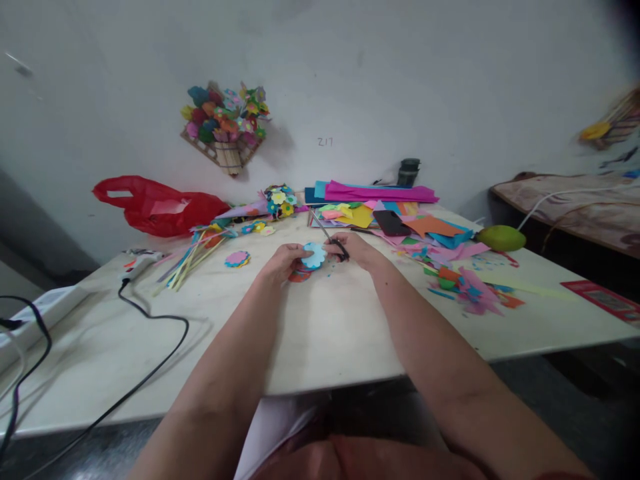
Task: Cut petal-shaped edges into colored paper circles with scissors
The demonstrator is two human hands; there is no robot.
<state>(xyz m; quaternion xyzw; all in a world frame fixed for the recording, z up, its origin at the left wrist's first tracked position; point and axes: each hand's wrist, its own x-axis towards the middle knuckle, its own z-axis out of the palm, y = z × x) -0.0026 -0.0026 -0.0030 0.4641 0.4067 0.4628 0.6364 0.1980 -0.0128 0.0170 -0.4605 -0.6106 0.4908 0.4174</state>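
Observation:
Pinched in my left hand is a light blue paper flower with a scalloped edge. My right hand is closed round the black handles of a pair of scissors, whose blades point up and to the left, away from me. The right fingertips come close to the flower's right edge; whether they touch it I cannot tell. Below the flower, orange paper pieces lie on the table. A small stack of scalloped paper flowers, pink on top, rests to the left.
Paper strips, a red plastic bag and power strips with black cables occupy the left. Coloured paper sheets, a dark phone, paper scraps and a green-yellow fruit-like object are on the right. The table's front edge is near me.

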